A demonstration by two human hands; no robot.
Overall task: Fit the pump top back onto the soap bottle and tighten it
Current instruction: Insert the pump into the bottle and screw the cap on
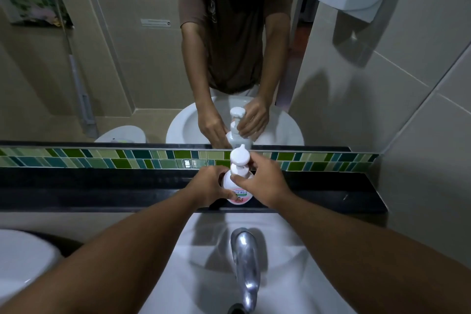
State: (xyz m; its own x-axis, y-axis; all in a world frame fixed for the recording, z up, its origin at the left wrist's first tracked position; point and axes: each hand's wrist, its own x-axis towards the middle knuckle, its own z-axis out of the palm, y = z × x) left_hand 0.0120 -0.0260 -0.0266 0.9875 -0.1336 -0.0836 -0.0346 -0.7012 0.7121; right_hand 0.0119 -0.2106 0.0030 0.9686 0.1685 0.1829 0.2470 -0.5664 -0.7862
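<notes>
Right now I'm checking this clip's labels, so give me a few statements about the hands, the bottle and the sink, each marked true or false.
1. The soap bottle stands on the dark ledge behind the basin. True.
2. The left hand holds the faucet. False: it wraps the bottle's body, and the faucet is untouched.
3. The right hand has its fingers at the neck below the pump top. True.
4. The pump top lies apart in the basin. False: it sits on top of the bottle.
5. A mirror above the green tile strip reflects the person and the bottle. True.
</notes>
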